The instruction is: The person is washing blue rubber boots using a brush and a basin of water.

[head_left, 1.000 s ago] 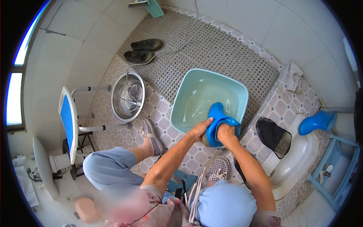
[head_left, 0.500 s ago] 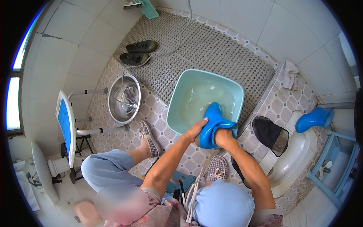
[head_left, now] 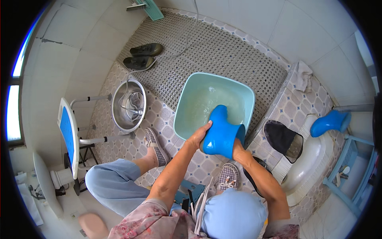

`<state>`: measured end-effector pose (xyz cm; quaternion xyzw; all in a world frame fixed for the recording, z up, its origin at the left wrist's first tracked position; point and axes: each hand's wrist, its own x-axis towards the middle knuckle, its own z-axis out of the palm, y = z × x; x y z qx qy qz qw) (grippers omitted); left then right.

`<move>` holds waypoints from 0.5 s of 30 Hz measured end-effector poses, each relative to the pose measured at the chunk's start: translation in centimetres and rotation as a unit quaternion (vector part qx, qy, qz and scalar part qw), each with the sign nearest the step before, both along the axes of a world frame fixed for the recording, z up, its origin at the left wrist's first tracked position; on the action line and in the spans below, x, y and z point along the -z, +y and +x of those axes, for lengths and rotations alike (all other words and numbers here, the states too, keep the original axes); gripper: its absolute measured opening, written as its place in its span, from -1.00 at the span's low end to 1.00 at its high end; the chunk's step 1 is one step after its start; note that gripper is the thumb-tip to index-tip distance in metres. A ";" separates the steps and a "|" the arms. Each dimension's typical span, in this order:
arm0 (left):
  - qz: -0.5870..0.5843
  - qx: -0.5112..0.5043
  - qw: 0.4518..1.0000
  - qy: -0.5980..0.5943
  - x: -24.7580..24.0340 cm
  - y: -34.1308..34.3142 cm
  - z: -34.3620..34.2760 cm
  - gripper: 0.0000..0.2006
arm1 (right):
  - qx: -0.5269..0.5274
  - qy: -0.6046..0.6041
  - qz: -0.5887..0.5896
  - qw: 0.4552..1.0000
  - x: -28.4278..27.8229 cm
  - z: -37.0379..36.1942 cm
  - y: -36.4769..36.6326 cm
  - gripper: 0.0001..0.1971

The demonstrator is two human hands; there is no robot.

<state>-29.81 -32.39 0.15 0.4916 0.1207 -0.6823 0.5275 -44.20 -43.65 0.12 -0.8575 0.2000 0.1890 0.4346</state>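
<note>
A blue rubber boot is held over the near edge of the light green basin, its toe pointing into the basin above cloudy water. My left hand grips the boot from the left, around its heel and sole side. Into the boot's open top on the right goes my right hand; only the wrist shows and its fingers are hidden inside. A second blue rubber boot lies on its side at the right, beyond the squat toilet.
Left of the basin stands a steel bowl holding a shower head and cloth. Dark shoes rest on the perforated mat. A black shoe-shaped item lies beside the squat toilet. A blue-seated shower chair stands at left.
The boot has turned in my hands, its shaft now smooth and round instead of creased. My right hand has gone deeper inside it. My left hand has shifted slightly left.
</note>
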 end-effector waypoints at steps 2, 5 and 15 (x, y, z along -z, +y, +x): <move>-0.002 -0.008 0.998 0.058 0.1 0.3 -0.1 -0.38 | -0.001 -0.004 0.001 1.000 0.2 -1.6 0.4 -0.61; 0.017 0.003 0.997 -0.072 1.6 -0.3 -2.0 -0.41 | -0.004 -0.015 -0.003 1.000 0.1 1.9 -1.6 -0.61; 0.019 -0.004 0.995 -0.094 1.1 0.1 -1.2 -0.37 | -0.021 -0.030 0.000 0.999 0.2 1.1 -1.6 -0.61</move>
